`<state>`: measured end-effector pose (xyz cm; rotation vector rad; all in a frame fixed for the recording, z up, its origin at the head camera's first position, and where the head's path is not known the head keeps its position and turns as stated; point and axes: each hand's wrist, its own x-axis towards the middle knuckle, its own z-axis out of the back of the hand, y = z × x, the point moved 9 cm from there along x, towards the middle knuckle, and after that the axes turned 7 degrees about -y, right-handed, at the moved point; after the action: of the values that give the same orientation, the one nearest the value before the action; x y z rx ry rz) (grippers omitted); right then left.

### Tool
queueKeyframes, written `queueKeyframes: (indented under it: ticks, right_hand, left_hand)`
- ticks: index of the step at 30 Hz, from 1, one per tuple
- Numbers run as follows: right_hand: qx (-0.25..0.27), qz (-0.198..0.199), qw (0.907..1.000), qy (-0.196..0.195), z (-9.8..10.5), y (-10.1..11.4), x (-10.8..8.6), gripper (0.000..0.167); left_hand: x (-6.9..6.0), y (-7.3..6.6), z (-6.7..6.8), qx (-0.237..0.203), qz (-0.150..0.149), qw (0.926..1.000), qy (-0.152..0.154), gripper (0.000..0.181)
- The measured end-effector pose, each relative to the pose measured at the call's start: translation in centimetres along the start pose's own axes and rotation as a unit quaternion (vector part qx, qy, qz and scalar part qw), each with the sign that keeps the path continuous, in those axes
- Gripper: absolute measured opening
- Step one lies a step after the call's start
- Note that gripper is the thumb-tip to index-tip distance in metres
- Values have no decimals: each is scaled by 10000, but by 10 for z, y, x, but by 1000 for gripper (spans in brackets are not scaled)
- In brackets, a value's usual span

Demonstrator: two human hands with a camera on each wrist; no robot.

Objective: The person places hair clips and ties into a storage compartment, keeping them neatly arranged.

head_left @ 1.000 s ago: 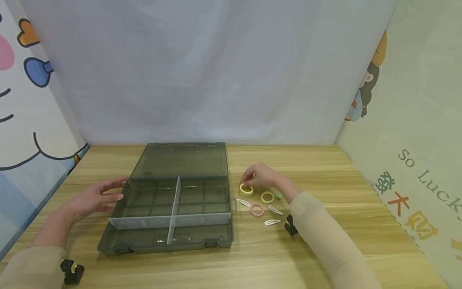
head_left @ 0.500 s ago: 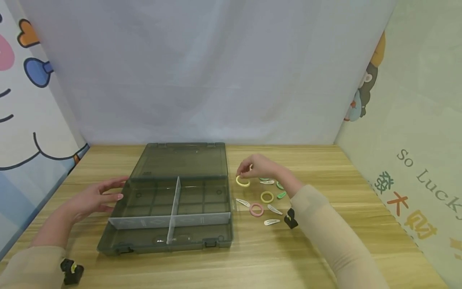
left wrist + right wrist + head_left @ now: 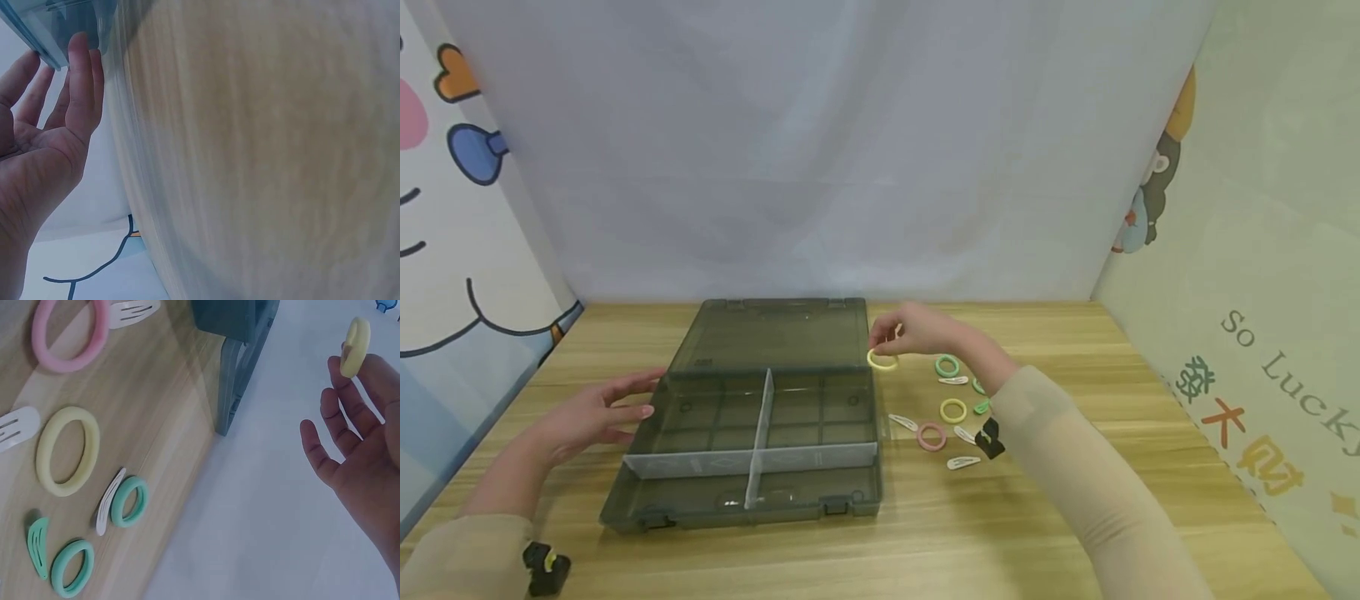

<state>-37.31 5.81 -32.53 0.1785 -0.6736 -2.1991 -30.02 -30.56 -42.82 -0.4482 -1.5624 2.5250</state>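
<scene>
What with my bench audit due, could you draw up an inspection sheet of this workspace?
Surface: wood-grain table
Job's things: open divided box, one yellow ring held; on the table right of the box, another yellow ring, pink ring, two green rings, four white clips, one green clip
Clutter: nothing seen
Hands: left hand at box's left side; right hand pinching the held ring
Cables: nothing seen
Surroundings: pale curtain behind, printed panels both sides

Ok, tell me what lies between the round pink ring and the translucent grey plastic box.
One white teardrop-shaped hair clip lies between the pink ring and the box; the head view shows it.
</scene>
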Motion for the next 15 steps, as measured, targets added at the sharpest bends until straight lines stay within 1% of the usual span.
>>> queueKeyframes:
  ticks: [8, 12, 15]
  right_hand:
    - [26, 211, 9998, -61, 6, 25, 16, 8]
    - [8, 181, 9998, -117, 8, 35, 24, 7]
    - [3, 172, 9998, -118, 8, 41, 31, 7]
  left_hand:
    - [0, 0, 0, -31, 24, 10000, -18, 72]
    - [0, -1, -1, -7, -58, 10000, 18, 73]
    - [0, -1, -1, -34, -13, 10000, 3, 73]
